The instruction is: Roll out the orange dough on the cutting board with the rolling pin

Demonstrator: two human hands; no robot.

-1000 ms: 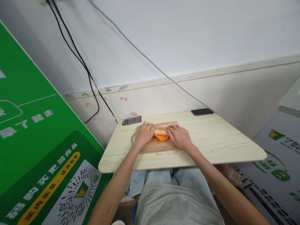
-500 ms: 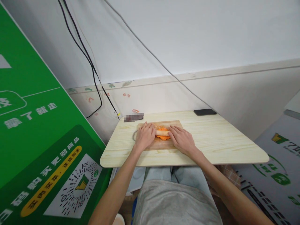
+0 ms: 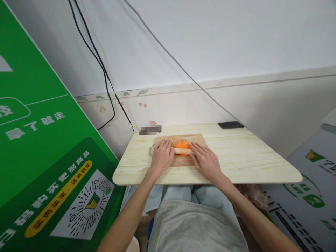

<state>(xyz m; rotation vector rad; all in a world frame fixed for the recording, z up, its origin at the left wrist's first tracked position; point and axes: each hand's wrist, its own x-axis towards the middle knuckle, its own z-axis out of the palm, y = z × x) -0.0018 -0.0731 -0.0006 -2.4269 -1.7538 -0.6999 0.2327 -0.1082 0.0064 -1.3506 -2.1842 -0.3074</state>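
A pale wooden rolling pin (image 3: pixel 183 151) lies crosswise over a flattened orange dough-like sheet (image 3: pixel 182 144). My left hand (image 3: pixel 162 155) covers the pin's left end, fingers bent over it. On the other end rests my right hand (image 3: pixel 206 159), its fingers lying over the wood and pointing inward. Both palms hide the pin's ends. Beneath everything is a wooden cutting board (image 3: pixel 194 136), with a metal ring handle (image 3: pixel 151 149) showing left of my left hand. Most of the orange sheet shows on the far side of the pin.
The light wood table (image 3: pixel 252 157) stands against a white wall. A dark phone (image 3: pixel 231 125) lies at its back right, and a partly blurred dark object (image 3: pixel 150 130) at the back left. Cables (image 3: pixel 106 73) hang along the wall. A green printed panel (image 3: pixel 52 147) stands at left.
Both hands and the rolling pin have moved slightly toward my body over the orange sheet. More of the sheet shows beyond the pin. The view has shifted a little.
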